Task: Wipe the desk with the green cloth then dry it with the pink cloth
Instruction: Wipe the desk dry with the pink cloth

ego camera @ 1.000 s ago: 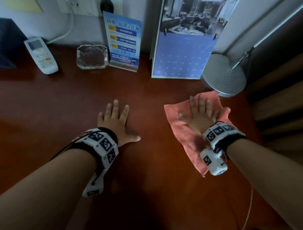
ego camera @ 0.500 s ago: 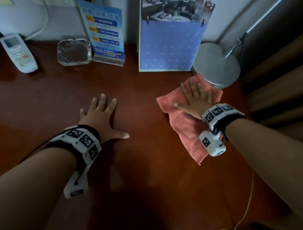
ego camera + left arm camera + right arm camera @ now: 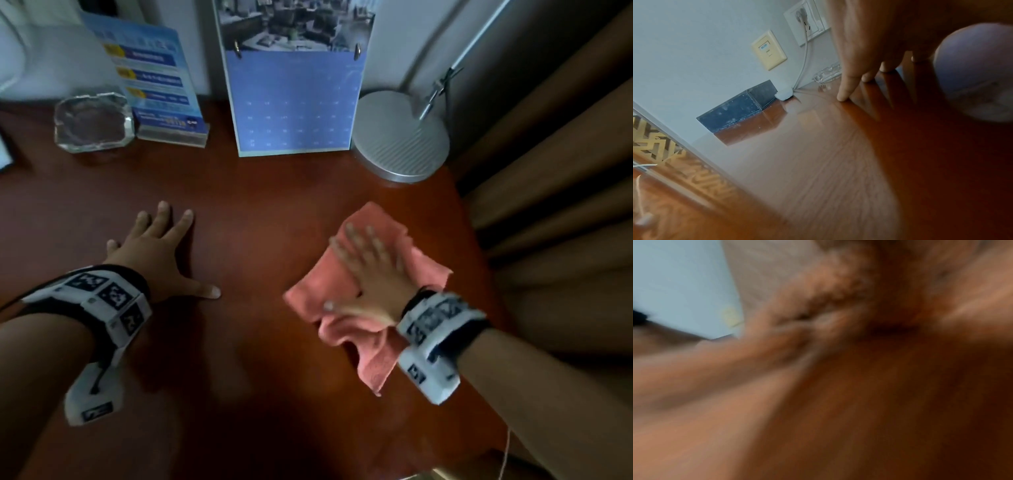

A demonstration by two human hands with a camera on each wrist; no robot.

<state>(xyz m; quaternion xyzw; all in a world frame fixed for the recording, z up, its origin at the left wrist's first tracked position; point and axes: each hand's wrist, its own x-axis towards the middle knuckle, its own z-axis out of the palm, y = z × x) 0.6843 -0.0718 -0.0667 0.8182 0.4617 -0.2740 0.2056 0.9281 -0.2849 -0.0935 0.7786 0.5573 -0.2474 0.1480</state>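
You are working on the reddish wooden desk (image 3: 267,342), a hard glossy top that is letting fabric slide easily. The pink cloth (image 3: 363,363) is lying on its right side, in front of the round lamp base (image 3: 400,137), bunched and folded under your palm. It is looking soft, light and limp, so I judge pressing down from above with a flat palm will be moving it better than pinching an edge.

Your right hand (image 3: 373,274) is pressing on it, fingers straight and spread. Your left hand (image 3: 154,253) is lying flat on bare wood, fingers splayed, holding nothing.

Compared with half a second ago, the cloth is sitting farther from the lamp base and looking more crumpled, while your left hand is bracing as before.
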